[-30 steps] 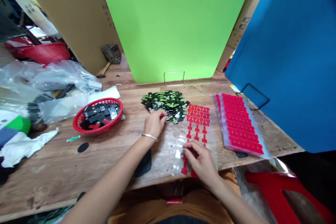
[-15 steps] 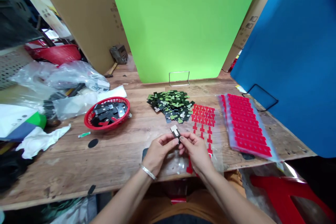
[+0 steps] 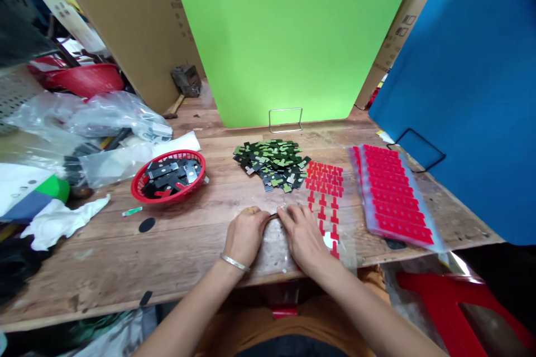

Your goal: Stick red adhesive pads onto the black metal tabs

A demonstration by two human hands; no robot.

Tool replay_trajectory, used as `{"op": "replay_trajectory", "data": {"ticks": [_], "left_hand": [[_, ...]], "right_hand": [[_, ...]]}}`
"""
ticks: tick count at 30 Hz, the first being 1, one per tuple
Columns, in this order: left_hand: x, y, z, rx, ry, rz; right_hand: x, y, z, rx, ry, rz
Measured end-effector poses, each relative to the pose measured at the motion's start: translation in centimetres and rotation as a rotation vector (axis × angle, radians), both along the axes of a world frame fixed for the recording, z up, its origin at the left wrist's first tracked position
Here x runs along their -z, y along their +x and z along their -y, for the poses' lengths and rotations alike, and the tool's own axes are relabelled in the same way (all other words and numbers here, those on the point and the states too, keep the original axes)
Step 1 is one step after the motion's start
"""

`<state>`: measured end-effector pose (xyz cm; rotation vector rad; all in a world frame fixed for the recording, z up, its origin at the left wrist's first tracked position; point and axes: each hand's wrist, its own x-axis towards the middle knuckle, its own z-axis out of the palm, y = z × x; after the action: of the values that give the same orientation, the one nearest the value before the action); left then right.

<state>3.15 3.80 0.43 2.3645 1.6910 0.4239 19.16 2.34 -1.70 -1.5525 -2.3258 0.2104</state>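
My left hand [image 3: 246, 235] and my right hand [image 3: 305, 237] are closed, fingertips facing each other near the front of the table. Between them they grip a small flat black plate [image 3: 273, 216], seen nearly edge-on and mostly covered by the fingers. Under and beside my right hand lies a clear sheet with red T-shaped stickers [image 3: 322, 213]. Beyond my hands is a pile of flat black pieces [image 3: 274, 163], many with green or pale T-shaped marks. A red basket [image 3: 138, 194] to the left holds black and metallic pieces, some with red on them.
Stacked sheets of red stickers [image 3: 396, 195] lie on the right of the wooden table [image 3: 201, 256]. A green board [image 3: 288, 39] and a blue board [image 3: 460, 95] stand behind. Plastic bags [image 3: 113, 117] and a white cloth [image 3: 62, 223] crowd the left side.
Both hands have turned over and lowered toward the table, palms more downward. The black plate, earlier tilted up with its pale T-shaped mark showing, is now almost hidden between the fingers.
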Motion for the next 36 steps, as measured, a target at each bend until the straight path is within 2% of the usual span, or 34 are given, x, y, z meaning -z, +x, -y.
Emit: {"op": "replay_trajectory", "data": {"ticks": [9,12,14,17,20,23,25,28,36], "left_hand": [[1.3,-0.2,0.1,0.032,0.070,-0.045],[1.4,-0.2,0.0,0.036,0.067,-0.036],[1.4,-0.4,-0.3,0.026,0.039,0.024],[1.1,-0.8,-0.9,-0.050,-0.040,0.251],[0.4,-0.6,-1.3,-0.170,-0.283,0.715],[-0.2,0.4,-1.5,-0.263,-0.643,1.193],[-0.3,1.4,-1.6,-0.304,-0.794,1.357],[-0.3,2.8,-1.7,-0.302,-0.878,1.438],[0.1,5.2,-3.8,-0.283,-0.879,1.421]], "right_hand": [[-0.7,0.0,0.1,-0.082,0.046,0.070],[-0.4,-0.1,0.1,-0.067,0.049,0.009],[-0.4,0.5,-0.3,-0.045,0.036,-0.108],[-0.5,2.8,-1.5,0.055,0.030,-0.361],[-0.7,6.3,-3.3,0.240,0.019,-0.539],[-0.7,8.8,-5.0,0.383,-0.038,-0.499],[-0.6,9.4,-5.9,0.397,-0.067,-0.434],[-0.5,9.2,-7.2,0.379,-0.075,-0.380],[0.2,8.9,-11.1,0.405,-0.109,-0.221]]}}
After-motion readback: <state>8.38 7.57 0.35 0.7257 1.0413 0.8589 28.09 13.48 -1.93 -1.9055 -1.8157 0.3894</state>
